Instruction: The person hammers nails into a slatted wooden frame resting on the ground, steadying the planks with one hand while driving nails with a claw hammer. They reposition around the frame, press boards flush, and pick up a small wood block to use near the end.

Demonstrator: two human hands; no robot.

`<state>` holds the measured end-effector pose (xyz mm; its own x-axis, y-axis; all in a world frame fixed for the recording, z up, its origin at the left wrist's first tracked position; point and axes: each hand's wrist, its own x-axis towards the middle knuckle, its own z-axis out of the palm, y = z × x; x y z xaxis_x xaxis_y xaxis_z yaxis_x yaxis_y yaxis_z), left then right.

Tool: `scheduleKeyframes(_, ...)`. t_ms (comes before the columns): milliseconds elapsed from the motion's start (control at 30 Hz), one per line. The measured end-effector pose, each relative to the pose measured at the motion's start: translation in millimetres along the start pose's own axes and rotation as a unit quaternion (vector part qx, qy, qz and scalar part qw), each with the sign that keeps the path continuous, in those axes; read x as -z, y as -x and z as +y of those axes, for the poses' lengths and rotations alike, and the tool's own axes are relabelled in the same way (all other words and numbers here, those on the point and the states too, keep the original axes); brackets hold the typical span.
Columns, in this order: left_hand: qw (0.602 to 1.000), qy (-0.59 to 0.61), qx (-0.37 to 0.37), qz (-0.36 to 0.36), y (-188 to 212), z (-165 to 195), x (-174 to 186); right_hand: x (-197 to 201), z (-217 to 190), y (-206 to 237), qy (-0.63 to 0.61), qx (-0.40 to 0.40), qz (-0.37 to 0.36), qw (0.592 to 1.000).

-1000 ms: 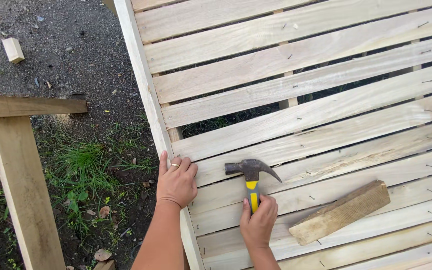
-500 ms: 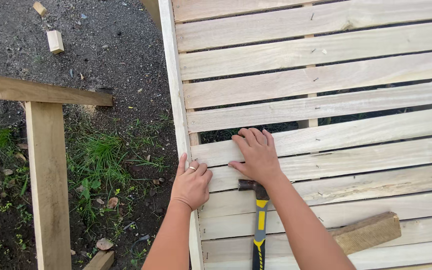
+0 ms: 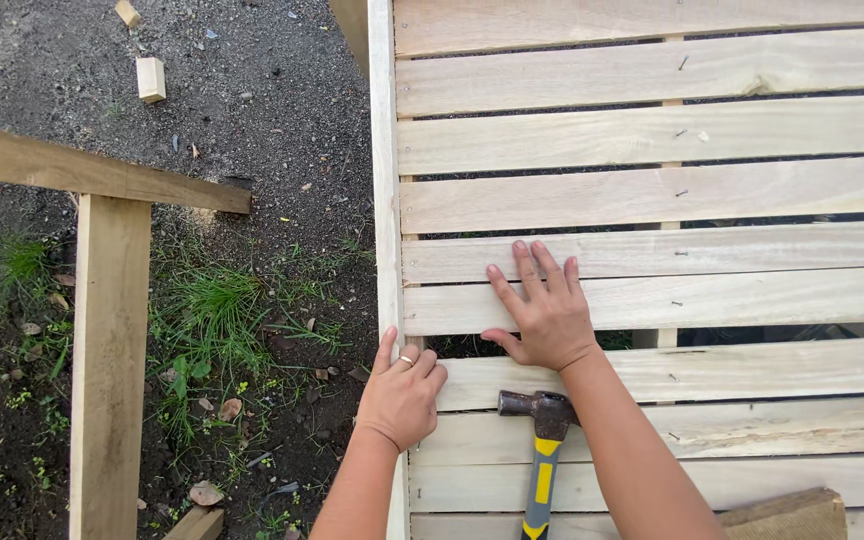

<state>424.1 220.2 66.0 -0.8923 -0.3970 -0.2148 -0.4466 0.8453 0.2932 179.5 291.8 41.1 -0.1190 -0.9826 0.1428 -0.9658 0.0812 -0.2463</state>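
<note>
A slatted panel (image 3: 652, 200) fills the right of the frame, its edge rail (image 3: 384, 200) running top to bottom near the centre. The right hand (image 3: 544, 310) lies flat on a slat (image 3: 712, 300) at mid-frame — the left hand (image 3: 402, 392) rests lower left of it, on the rail. A hammer (image 3: 542, 450) lies on the slats below the right hand, a wood block (image 3: 787, 515) at the lower right. At far left stands a timber frame (image 3: 102, 300) — two offcuts (image 3: 150, 78) lie on the ground at upper left.

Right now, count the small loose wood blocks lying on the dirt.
2: one pale block on the gravel at upper left, a smaller one above it near the top edge. Others may lie out of frame.
</note>
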Motion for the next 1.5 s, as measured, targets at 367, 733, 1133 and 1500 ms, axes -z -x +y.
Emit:
scheduleKeyframes(367, 0.999, -0.006, 0.012, -0.039, -3, -1, 7, 1, -29, 25, -0.055, -0.129, 0.019, 0.99)
scheduleKeyframes(733, 0.999, -0.016, 0.029, -0.032, -4, 1, 7, -8, -29, 34, -0.063, -0.145, 0.069, 0.985)
scheduleKeyframes(1133, 0.995, -0.045, 0.052, -0.076, -6, -2, 3, -1, -31, 36, -0.065, -0.161, 0.062, 0.983)
scheduleKeyframes(1500, 0.943, -0.203, 0.079, -0.251, -16, -1, 5, 0, -31, 35, -0.086, -0.182, 0.043, 0.979)
